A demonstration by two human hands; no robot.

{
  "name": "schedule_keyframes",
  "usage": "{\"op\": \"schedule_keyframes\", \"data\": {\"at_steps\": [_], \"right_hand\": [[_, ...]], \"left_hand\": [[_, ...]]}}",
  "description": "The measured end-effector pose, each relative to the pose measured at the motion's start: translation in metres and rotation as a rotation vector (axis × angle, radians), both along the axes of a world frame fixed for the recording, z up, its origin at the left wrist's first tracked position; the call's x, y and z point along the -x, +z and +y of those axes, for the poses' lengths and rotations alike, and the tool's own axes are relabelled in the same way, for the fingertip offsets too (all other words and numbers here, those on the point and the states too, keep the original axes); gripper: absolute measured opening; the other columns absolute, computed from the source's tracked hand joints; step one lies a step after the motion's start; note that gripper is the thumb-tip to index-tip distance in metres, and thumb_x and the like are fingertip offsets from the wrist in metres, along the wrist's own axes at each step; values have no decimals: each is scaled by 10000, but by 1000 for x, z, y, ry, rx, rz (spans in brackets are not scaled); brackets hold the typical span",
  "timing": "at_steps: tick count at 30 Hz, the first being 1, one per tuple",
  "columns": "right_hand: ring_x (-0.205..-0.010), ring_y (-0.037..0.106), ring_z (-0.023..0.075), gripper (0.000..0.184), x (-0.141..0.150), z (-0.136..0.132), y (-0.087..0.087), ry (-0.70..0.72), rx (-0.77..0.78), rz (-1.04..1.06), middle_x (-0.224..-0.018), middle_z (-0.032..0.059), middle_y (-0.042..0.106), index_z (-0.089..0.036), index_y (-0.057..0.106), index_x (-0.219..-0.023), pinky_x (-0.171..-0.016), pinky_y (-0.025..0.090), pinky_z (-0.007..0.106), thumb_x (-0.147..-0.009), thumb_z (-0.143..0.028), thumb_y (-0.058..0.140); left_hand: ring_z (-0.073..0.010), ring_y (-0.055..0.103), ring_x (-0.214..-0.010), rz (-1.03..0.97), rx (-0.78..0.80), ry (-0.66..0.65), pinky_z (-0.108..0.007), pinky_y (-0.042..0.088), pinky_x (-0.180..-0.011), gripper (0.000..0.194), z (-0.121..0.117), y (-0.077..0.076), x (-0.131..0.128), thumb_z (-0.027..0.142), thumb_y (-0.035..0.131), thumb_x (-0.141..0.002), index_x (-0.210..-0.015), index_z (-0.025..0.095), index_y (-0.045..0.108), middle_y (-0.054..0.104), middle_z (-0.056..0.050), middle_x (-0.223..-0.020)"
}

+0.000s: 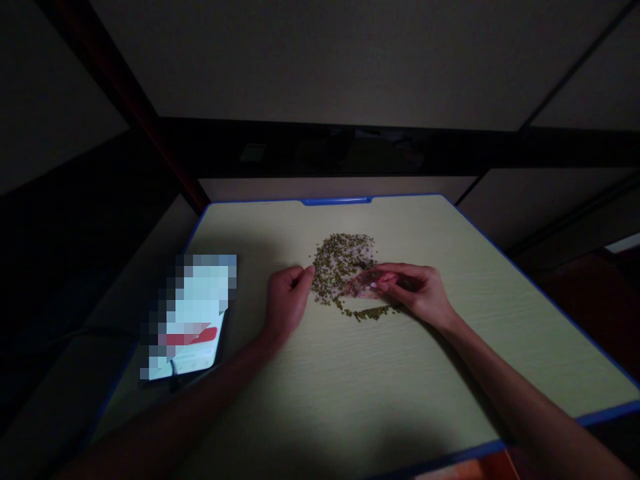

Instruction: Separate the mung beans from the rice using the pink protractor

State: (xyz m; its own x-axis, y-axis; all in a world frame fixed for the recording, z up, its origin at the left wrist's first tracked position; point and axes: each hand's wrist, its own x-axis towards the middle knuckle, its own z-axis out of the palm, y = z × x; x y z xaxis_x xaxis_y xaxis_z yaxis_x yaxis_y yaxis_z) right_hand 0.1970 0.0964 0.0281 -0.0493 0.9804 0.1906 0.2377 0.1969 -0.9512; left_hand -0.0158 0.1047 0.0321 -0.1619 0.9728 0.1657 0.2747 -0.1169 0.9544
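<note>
Small green beans (337, 260), like mung beans, lie spread in a patch at the middle of the table, with a curved line of them along the near side. A thin clear plastic piece (361, 285), tinted reddish, lies over the right part of the patch. My right hand (420, 290) pinches its right edge between thumb and fingers. At the left rim of the beans, my left hand (289, 300) is closed, thumb pressed on the curled fingers. What it grips, if anything, is too small to make out.
The pale table (310, 400) has a blue edge and a blue handle (337, 201) at the far side. A lit tablet or phone (193, 320), partly blurred out, lies at the left with a cable. A light panel (325, 60) rises behind. The surroundings are dark.
</note>
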Motion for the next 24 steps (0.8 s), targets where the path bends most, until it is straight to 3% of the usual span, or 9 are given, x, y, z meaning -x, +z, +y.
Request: {"op": "schedule_keyframes", "data": {"at_steps": [24], "right_hand": [[-601,626,135,272,4,-2,1,90,-26,-113,-702,43,706,-149,715,-948,-572,517,242,-693,-222,654]], "left_hand": [[-70,229,-416,8,-6,1,-243,181,-421,383,0,1,0,304,495,-690,-408,201,257,224,64,-403]]}}
